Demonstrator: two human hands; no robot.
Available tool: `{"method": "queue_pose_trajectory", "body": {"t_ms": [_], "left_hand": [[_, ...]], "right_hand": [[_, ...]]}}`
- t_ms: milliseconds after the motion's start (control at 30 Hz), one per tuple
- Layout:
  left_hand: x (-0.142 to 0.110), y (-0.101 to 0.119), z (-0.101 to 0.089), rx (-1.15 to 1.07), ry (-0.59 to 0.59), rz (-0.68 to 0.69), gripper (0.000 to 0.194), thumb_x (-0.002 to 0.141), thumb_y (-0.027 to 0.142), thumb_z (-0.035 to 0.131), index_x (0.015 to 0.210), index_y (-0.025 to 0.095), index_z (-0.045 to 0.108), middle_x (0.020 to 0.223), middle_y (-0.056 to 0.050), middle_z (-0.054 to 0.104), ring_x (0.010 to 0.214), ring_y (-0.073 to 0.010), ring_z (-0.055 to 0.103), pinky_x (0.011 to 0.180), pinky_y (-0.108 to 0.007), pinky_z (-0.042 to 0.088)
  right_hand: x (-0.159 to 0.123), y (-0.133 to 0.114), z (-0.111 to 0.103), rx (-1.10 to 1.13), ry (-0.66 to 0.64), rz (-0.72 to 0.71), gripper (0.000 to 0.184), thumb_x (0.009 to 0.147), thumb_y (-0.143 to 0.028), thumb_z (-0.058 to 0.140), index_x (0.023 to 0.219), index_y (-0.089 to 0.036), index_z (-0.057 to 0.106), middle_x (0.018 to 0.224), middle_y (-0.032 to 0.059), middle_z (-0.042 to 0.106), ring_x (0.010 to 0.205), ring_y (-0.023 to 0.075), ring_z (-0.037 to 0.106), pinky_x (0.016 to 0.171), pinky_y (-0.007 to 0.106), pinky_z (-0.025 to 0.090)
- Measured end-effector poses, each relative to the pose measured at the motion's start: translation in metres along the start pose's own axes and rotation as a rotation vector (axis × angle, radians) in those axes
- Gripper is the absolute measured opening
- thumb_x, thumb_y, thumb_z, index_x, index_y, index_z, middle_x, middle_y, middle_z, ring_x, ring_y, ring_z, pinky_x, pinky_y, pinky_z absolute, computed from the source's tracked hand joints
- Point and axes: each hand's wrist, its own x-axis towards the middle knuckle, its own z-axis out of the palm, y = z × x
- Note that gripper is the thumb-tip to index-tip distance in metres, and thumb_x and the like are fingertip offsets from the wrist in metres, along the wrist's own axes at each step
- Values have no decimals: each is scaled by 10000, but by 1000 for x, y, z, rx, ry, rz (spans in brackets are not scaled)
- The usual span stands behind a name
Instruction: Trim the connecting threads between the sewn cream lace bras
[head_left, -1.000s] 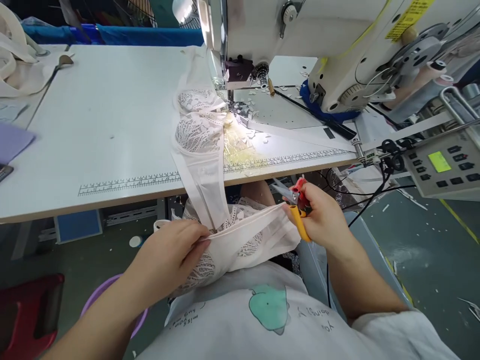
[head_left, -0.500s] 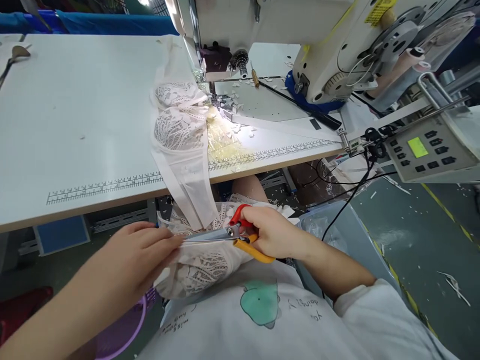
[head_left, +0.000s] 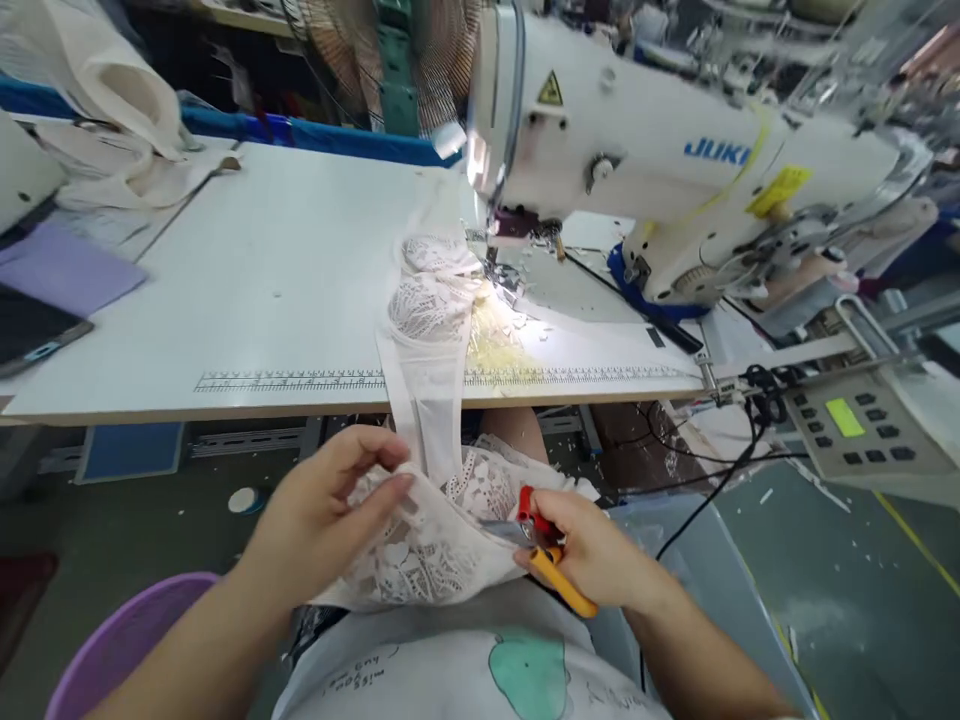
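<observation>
- Bra point(head_left: 431, 565) is sitting between left hand point(head_left: 330, 520) and right hand point(head_left: 581, 550), upper edge running from the left fingertips toward the scissors point(head_left: 529, 532)
- Risk: blades point(head_left: 501, 529) are lying right against the cloth near the lace, so a slipping tip could be nicking it, likely cause being slack, folded layers
- Risk: left hand is sitting roughly where the blades are pointing, so an overlong snip could be catching a finger
- Risk: white band point(head_left: 436, 425) is hanging off the table point(head_left: 300, 260) just beyond the left hand, so it could be getting snipped or tugged by mistake; can't tell if it's joining the bra
- Left hand is curling narrow at the bra's upper edge, thumb under forefinger; can't tell if it's pinching firmly
- Right hand is holding the scissors, fingers wrapping the handles; can't tell how far the blades are spreading
- Pose: left forearm point(head_left: 199, 630) is slanting in from behind its hand, palm facing the right hand; right forearm point(head_left: 701, 640) is angling inward from the other side, hand sitting slightly lower
</observation>
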Motion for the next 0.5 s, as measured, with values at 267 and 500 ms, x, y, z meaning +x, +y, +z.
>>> {"method": "queue_pose_trajectory", "body": {"t_ms": [267,500], "left_hand": [[9,21,53,-125,-41,406,454,830,114,468,1241,277,363,756,32,559,622,-84,595,555,-147,500],[12,18,73,-77,-78,415,402,849,192,456,1241,237,380,784,6,626,699,-129,640,677,-227,521]], "right_hand": [[4,-10,-15,149,265,-140,232,691,-331,666,736,-183,494,725,-3,521,565,92,395,541,227,373],[19,-13,-11,296,346,-264,259,692,-287,677,710,-197,435,720,-1,522,585,100,441,543,236,386]]}}
